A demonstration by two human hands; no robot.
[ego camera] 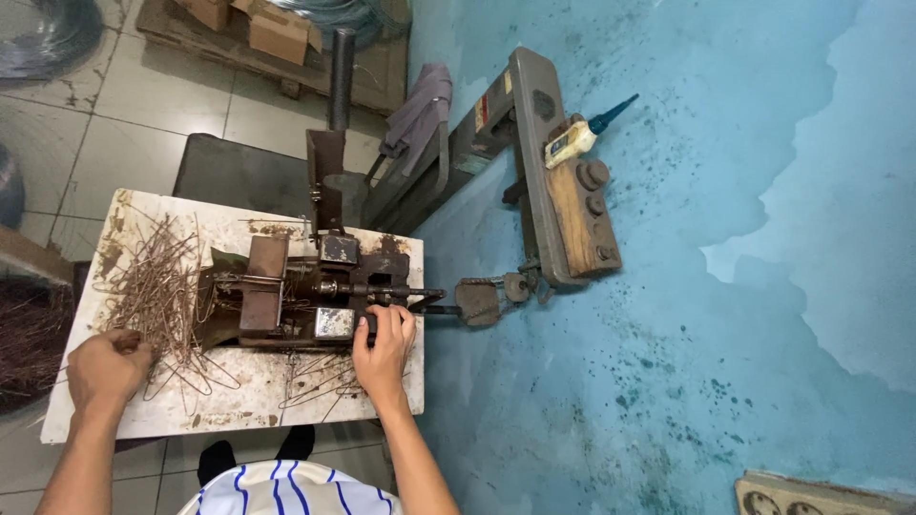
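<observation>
Left hand [107, 367] closed on wires [157, 291] piled at desk [229, 405] left. Right hand [384, 345] fingers curled, gripping the press [305, 296] at desk centre-right.

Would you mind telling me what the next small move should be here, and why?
Probably the left hand should lift one bent wire from the wire pile and carry it to the rusty bending jig. That hand already rests closed on the pile's near edge, while the right hand sits at the jig's right end, and whether a wire is already loaded there cannot be told.
</observation>
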